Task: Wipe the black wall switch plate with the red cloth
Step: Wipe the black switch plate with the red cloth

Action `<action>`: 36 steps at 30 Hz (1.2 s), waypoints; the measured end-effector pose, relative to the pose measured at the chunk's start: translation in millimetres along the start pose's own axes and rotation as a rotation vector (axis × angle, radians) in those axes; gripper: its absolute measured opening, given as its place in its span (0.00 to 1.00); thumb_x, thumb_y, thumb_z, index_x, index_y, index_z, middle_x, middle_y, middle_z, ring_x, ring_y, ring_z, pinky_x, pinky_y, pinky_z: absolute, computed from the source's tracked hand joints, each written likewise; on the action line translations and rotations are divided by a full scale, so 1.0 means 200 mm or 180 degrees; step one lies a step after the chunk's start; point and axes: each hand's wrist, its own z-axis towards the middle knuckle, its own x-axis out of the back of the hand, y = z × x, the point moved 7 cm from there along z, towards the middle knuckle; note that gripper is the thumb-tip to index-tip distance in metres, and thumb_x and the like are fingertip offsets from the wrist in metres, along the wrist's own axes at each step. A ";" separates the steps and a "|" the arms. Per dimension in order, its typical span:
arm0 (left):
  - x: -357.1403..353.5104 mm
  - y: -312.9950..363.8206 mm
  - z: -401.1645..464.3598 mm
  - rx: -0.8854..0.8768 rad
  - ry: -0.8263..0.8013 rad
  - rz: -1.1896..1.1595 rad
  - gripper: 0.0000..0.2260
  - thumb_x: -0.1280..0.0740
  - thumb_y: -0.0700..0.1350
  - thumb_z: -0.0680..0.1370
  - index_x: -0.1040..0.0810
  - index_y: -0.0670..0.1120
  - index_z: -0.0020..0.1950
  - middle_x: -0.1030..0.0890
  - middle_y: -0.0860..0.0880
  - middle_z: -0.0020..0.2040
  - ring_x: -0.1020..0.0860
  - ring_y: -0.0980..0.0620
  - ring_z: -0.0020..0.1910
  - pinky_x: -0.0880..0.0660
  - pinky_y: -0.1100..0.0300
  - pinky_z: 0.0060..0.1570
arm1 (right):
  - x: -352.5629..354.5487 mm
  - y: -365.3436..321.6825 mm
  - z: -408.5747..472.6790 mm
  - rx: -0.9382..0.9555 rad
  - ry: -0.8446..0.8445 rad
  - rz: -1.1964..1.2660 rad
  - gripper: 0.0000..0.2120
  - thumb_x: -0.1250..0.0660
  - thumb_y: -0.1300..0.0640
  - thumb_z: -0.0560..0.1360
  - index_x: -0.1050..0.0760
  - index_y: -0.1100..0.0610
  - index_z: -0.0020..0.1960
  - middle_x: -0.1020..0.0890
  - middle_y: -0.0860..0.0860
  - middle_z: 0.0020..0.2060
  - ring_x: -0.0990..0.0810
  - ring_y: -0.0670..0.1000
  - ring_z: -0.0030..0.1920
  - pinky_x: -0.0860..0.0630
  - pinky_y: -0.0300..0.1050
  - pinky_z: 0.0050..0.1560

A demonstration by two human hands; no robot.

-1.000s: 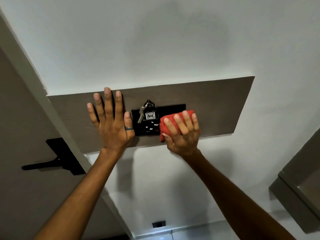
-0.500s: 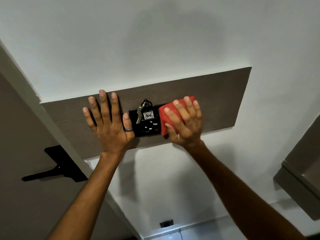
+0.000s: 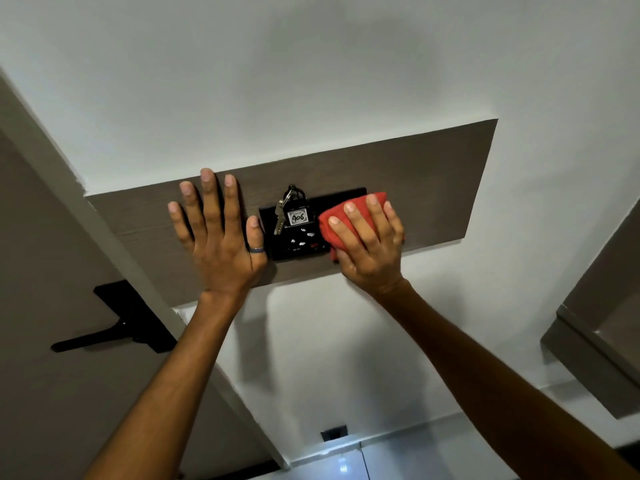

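The black switch plate (image 3: 301,242) is mounted on a dark wood-grain wall panel (image 3: 426,174). A key bunch with a tag marked 406 (image 3: 297,216) hangs from the plate's upper part. My right hand (image 3: 370,244) presses the folded red cloth (image 3: 334,216) flat against the plate's right half, hiding that side. My left hand (image 3: 221,244), a ring on the thumb, lies flat with fingers spread on the panel just left of the plate, holding nothing.
A door with a black lever handle (image 3: 114,327) stands at the left, beyond a pale door frame (image 3: 114,244). A grey cabinet or ledge (image 3: 602,348) juts out at the right. A small black socket (image 3: 334,433) sits low on the white wall.
My right hand has slid the red cloth up and then back across the plate's right side. The left hand stays flat on the panel. The camera view has shifted slightly.
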 end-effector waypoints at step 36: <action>0.00 -0.03 -0.04 -0.0113 -0.0094 -0.0109 0.26 0.46 0.50 0.85 0.43 0.46 0.82 0.35 0.40 0.79 0.41 0.36 0.79 0.55 0.43 0.81 | -0.13 -0.32 0.04 0.0181 0.0202 -0.0228 0.23 0.37 0.45 0.82 0.27 0.49 0.76 0.23 0.56 0.71 0.35 0.61 0.81 0.38 0.61 0.80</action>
